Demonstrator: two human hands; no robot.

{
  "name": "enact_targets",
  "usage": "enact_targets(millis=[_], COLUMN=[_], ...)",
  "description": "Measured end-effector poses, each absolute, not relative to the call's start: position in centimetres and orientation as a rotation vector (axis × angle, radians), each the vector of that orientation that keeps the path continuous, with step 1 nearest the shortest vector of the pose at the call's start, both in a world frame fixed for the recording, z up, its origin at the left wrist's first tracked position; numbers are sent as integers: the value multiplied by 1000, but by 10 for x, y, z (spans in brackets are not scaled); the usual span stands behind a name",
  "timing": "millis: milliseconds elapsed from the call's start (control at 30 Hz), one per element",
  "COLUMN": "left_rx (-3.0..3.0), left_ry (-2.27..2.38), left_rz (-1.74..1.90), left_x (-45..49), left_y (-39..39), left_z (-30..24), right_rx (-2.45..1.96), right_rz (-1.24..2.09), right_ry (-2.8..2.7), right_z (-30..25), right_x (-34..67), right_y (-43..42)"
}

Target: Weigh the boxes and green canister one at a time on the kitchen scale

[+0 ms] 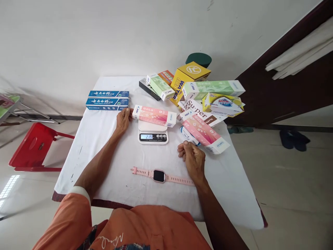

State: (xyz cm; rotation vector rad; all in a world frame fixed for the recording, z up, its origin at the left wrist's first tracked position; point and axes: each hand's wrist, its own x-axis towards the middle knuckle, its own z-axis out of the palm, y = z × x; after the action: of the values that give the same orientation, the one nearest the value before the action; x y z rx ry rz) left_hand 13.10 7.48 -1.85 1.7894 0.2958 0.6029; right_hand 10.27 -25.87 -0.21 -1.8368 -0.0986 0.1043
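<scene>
So here's the setup: a long pink cardboard carton [154, 115] is lying flat on top of a small white digital kitchen scale [153, 136], roughly mid-table on the white tablecloth [104, 146]. The scale's display is lit, but I can't read the digits for sure.

The carton's long axis runs about 9 to 3 o'clock, with the right end dipping a touch toward 4, and both ends hang out past the scale's platform.

The left hand [124, 118] is right at the carton's 9 o'clock end. The fingers are curled in and pinching that short end, so the box sits straight off the fingertips at 3 o'clock.

The right hand [191, 157] rests on the cloth in a loose fist with nothing in it that I can see. From there the carton is up at about 10 o'clock and clearly apart, so the left hand is the nearer one by a lot.

Just beside the right knuckles, at 1 o'clock, is a second pink carton [201, 132] lying diagonally. Behind that is a heap of green and yellow boxes [192, 83].

At 6 o'clock of the scale a pink-strapped smartwatch [159, 175] is laid out flat. 2 blue toothpaste boxes [108, 98] sit stacked at 11 o'clock of the left hand.
</scene>
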Motion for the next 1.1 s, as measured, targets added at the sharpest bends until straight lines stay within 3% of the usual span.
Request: enact_targets(millis=[333,633,900,1100], left_rx=[1782,1787,1805,1754], left_ry=[282,296,304,326], left_rz=[608,598,588,577], left_x=[130,128,129,131], left_y=[74,73,73,72], left_z=[-17,-12,-8,-10], right_rx=[-1911,-2197,-2569,-2487], right_rz=[116,-259,57,-249], right_ry=[-188,-1022,-1184,-1101], right_z=[7,81,69,86], right_x=[105,173,205,183], right_y=[-259,-183,-129,-157])
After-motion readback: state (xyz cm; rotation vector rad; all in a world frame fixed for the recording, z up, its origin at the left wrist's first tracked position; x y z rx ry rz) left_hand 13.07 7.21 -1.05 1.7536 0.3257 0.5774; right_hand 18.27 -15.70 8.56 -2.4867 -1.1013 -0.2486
